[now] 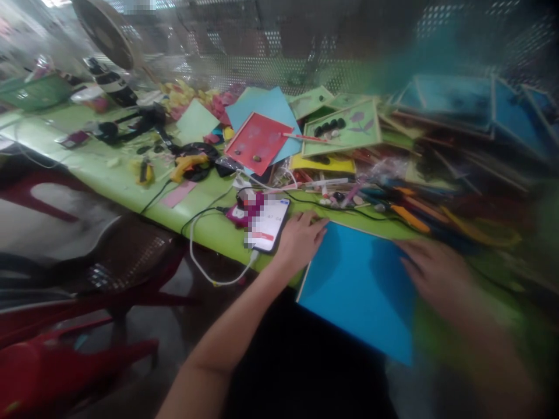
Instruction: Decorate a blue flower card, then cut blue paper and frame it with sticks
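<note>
A blue board point(358, 285) with thin pale wooden strips along its left and top edges lies at the front of the green table, tilted in view. My left hand point(301, 235) grips its upper left corner, fingers bent over the edge. At the upper right corner, my right hand point(441, 273) holds the board's edge with its fingers; this hand is somewhat blurred. Just left of my left hand is a phone point(271, 224) with a lit screen and a white cable plugged in. Part of the board's near side hangs over my dark-clothed lap.
Behind the phone sits a purple power strip point(247, 212). Framed cards, including a red one point(259, 142) and a green one point(345, 128), pile up at the back. Orange-handled tools point(410, 218) lie beyond the board. A yellow glue gun point(188, 167) and red chairs point(65, 372) are leftward.
</note>
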The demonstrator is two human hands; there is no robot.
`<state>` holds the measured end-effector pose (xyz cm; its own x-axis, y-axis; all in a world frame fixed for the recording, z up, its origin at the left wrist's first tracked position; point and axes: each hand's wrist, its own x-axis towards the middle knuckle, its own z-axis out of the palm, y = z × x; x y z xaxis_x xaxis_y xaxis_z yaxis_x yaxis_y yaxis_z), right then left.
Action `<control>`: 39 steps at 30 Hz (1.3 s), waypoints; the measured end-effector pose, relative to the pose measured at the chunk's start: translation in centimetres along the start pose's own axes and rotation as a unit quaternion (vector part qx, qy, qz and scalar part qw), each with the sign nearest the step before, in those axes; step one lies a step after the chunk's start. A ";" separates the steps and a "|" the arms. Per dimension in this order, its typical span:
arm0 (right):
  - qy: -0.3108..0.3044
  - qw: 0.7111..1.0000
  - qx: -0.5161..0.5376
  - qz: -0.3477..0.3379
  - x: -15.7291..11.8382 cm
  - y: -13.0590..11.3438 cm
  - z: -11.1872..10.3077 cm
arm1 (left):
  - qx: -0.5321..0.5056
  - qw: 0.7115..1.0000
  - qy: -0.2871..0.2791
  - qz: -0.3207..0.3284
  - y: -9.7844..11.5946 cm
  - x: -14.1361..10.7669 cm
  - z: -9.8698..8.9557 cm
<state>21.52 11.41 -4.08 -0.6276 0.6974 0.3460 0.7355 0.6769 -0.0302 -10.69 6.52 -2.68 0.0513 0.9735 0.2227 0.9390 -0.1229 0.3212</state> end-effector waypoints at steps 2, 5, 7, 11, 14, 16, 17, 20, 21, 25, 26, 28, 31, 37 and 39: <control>-0.006 1.000 -0.001 0.006 0.0 -0.1 -0.1 | 0.007 1.000 -0.004 0.003 0.1 0.0 -0.1; -0.019 1.000 0.000 0.015 0.2 -0.6 -0.4 | 0.020 1.000 -0.005 0.009 0.1 -0.1 -0.1; -0.024 0.999 0.006 0.023 0.3 -0.8 -0.6 | 0.027 1.000 0.000 0.015 0.0 -0.1 0.1; -0.002 0.999 0.033 0.035 0.5 -0.8 -0.9 | 0.028 0.999 0.014 0.020 -0.3 -0.2 0.5; 0.056 0.996 0.036 0.063 0.5 -0.2 -1.3 | 0.018 0.999 0.027 0.019 -0.4 -0.3 0.6; 0.083 0.992 0.032 0.087 0.4 0.1 -1.6 | 0.012 0.999 0.034 0.022 -0.5 -0.3 0.7; 0.088 0.991 0.032 0.094 0.4 0.2 -1.6 | 0.011 0.999 0.036 0.023 -0.5 -0.3 0.7; 0.078 0.992 0.033 0.097 0.4 0.2 -1.6 | 0.014 0.999 0.035 0.028 -0.5 -0.3 0.7; 0.071 0.992 0.034 0.096 0.4 0.1 -1.6 | 0.016 0.999 0.034 0.029 -0.5 -0.3 0.6; 0.044 0.994 0.037 0.094 0.4 -0.2 -1.5 | 0.023 0.999 0.028 0.030 -0.5 -0.2 0.6; 0.036 0.994 0.039 0.093 0.4 -0.3 -1.5 | 0.024 0.999 0.027 0.028 -0.4 -0.2 0.6; 0.023 0.995 0.043 0.090 0.4 -0.4 -1.6 | 0.023 0.999 0.027 0.026 -0.5 -0.2 0.6; 0.017 0.995 0.047 0.085 0.5 -0.5 -1.8 | 0.023 0.999 0.027 0.025 -0.5 -0.3 0.7; 0.002 0.996 0.044 0.073 0.5 -0.5 -1.6 | 0.034 0.999 0.017 0.020 -0.3 -0.2 0.5; -0.001 0.996 0.038 0.075 0.4 -0.4 -1.5 | 0.035 0.999 0.013 0.019 -0.2 -0.1 0.4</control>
<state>21.35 11.08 -2.51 -0.5121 0.7930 0.3300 0.8001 0.5802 -0.1527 -10.73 6.51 -3.15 0.0793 0.9633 0.2566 0.9584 -0.1445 0.2463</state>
